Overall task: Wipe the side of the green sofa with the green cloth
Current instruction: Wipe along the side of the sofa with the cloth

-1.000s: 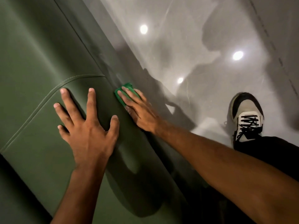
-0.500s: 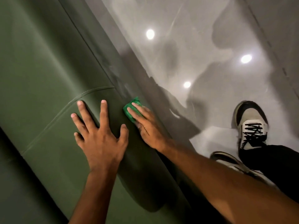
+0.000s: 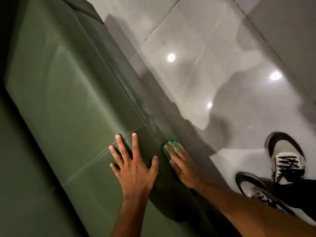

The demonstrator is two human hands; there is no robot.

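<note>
Currently | right hand point(image 3: 183, 168) flat on green cloth point(image 3: 173, 142), lengthwise along green sofa point(image 3: 68, 100) side | left hand point(image 3: 135, 171) splayed flat

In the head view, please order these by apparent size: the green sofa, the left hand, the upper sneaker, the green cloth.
1. green sofa, far the largest.
2. left hand and upper sneaker: look alike; the hand is nearer, so unranked.
3. green cloth, mostly hidden under the right hand.

FLOOR glossy pale grey tiled floor point(image 3: 222, 40) | SEAMS thin dark grout lines point(image 3: 163, 18) cross it | LIGHT three round white lamp reflections point(image 3: 171, 57) | SHADE broad soft shadows point(image 3: 230, 103)
</note>
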